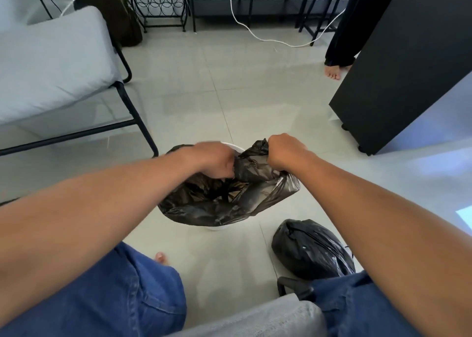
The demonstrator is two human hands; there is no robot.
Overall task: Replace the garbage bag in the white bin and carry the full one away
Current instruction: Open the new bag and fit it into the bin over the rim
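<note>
Bin (231, 146) sits on the tiled floor (229, 86) in front of the seated person, almost fully hidden by the black liner (219, 204) draped over it; only a sliver of white rim shows at the far edge and a bit of white base at the near edge. Nearest the camera: blue jeans (132, 293) on both knees, grey seat cushion (268, 319) between them, bare toe (161, 256) on the floor. Full bag (310, 250), black and bunched shut at its top, lies on the floor just right of the bin, beside the right knee, apart from the bin.

Left hand (213, 159) fingers clamped on liner plastic at the far-left rim. Right hand (283, 151) fisted tight around a gathered bunch of liner at the far-right rim, held above the rim. Liner mouth is open between the hands, loose and crumpled.

Farther out: grey-cushioned chair (51, 63) with black frame at left, black cabinet (408, 63) at right. Another person's bare foot (333, 71) by the cabinet. White cable (258, 36) runs across the floor. Black wire rack (159, 2) and dark bag (120, 17) stand by the far wall.
</note>
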